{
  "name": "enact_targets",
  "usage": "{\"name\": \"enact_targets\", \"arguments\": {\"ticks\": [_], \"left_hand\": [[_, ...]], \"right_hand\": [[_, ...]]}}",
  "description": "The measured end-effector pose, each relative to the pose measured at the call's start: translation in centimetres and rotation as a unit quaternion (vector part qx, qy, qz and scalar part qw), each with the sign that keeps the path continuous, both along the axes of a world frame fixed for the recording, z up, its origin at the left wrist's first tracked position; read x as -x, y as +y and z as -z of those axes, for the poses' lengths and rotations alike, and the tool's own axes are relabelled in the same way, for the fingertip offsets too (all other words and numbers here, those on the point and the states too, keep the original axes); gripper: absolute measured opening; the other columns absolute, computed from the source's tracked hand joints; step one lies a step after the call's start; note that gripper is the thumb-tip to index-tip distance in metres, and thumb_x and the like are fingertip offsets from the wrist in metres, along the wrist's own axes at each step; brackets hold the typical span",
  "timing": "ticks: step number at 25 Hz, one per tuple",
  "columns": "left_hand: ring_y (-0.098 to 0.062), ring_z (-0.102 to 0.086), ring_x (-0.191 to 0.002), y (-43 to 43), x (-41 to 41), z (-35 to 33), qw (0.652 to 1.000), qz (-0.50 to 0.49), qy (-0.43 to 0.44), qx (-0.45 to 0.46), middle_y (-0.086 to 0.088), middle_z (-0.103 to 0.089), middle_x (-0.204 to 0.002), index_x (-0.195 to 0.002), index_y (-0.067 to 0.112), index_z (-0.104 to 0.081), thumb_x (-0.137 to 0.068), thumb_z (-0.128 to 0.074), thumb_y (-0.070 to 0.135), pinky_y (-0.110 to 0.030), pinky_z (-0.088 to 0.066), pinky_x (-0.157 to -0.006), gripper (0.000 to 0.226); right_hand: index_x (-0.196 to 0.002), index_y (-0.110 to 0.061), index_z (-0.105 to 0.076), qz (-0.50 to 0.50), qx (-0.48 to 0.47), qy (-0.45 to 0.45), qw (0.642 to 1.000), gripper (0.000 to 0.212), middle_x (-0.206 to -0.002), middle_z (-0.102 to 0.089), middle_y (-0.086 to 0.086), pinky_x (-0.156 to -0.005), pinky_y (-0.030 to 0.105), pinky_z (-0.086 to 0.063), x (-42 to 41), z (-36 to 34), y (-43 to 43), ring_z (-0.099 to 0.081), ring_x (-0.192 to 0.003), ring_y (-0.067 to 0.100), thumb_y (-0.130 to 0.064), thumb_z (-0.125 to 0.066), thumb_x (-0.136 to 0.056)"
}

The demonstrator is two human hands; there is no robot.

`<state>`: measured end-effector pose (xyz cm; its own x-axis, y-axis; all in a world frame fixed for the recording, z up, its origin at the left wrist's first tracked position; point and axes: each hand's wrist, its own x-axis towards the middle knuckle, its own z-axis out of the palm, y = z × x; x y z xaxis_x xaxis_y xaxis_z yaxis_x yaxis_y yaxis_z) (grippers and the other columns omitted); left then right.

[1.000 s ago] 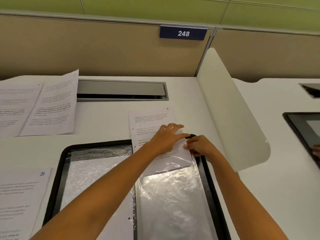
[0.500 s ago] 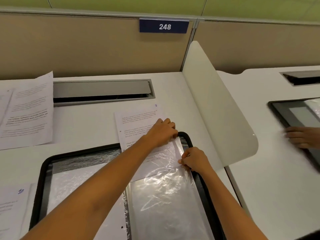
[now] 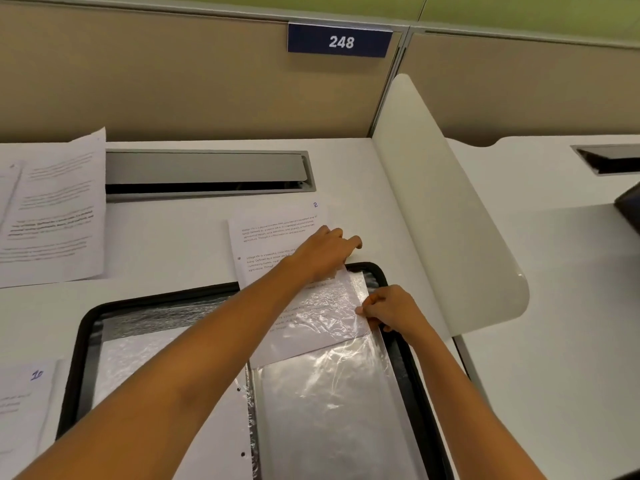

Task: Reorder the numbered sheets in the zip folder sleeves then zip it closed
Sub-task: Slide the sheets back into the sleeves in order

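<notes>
A black zip folder (image 3: pixel 78 348) lies open on the white desk, with clear plastic sleeves on both halves. A printed sheet numbered 2 (image 3: pixel 273 233) sits partly inside the right-hand sleeve (image 3: pixel 332 403); its upper half sticks out past the folder's top edge. My left hand (image 3: pixel 322 252) presses flat on that sheet near the sleeve mouth. My right hand (image 3: pixel 391 311) pinches the sleeve's right edge beside the sheet. A sheet numbered 10 (image 3: pixel 24 400) lies left of the folder.
More printed sheets (image 3: pixel 52 209) lie at the back left. A grey cable slot (image 3: pixel 207 171) runs along the back of the desk. A white curved divider (image 3: pixel 446 209) stands to the right of the folder, with a neighbouring desk (image 3: pixel 561 306) beyond it.
The sheet numbered 2 has slid deeper into the right sleeve. My right hand has moved down the sleeve's right edge. The other person's hand at the far right is out of view now.
</notes>
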<state>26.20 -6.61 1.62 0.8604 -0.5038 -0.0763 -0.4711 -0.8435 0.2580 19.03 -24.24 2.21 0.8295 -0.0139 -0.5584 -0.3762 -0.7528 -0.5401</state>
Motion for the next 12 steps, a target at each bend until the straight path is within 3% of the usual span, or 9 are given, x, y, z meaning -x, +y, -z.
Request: {"name": "enact_targets", "arguments": {"ticks": [4, 9, 12], "left_hand": [[-0.028, -0.050, -0.099, -0.3, 0.6, -0.3, 1.000, 0.004, -0.012, 0.006, -0.006, -0.059, -0.105, -0.138, 0.024, -0.039, -0.086, -0.064, 0.003, -0.030, -0.038, -0.077, 0.062], [-0.029, -0.050, -0.100, -0.5, 1.5, -0.9, 0.999, -0.010, 0.038, 0.038, -0.007, -0.059, -0.104, -0.137, 0.025, -0.039, -0.089, -0.062, 0.014, -0.035, -0.044, -0.076, 0.054], [-0.018, -0.047, -0.109, 0.0, 1.4, -2.1, 0.991, -0.045, 0.036, 0.117, 0.004, -0.057, -0.115, -0.145, 0.026, -0.034, -0.088, -0.058, 0.001, -0.037, -0.039, -0.095, 0.067]], "right_hand": [[-0.067, -0.017, -0.071, 0.033, -0.013, -0.067, 0.997, 0.016, -0.059, -0.066, 0.000, -0.059, 0.026, -0.047, -0.6, 0.3, 1.2, -0.056, -0.052, 0.010, -0.026, -0.079, -0.078], [-0.066, -0.016, -0.071, 0.067, -0.046, -0.065, 0.995, 0.016, -0.060, -0.062, 0.000, -0.059, 0.026, -0.044, -1.0, 0.3, 2.0, -0.054, -0.055, 0.014, -0.021, -0.078, -0.079], [-0.066, -0.017, -0.070, 0.075, -0.064, -0.056, 0.994, 0.016, -0.058, -0.061, -0.002, -0.052, 0.022, -0.041, -0.9, 0.2, 1.8, -0.053, -0.050, 0.012, -0.018, -0.076, -0.081]]}}
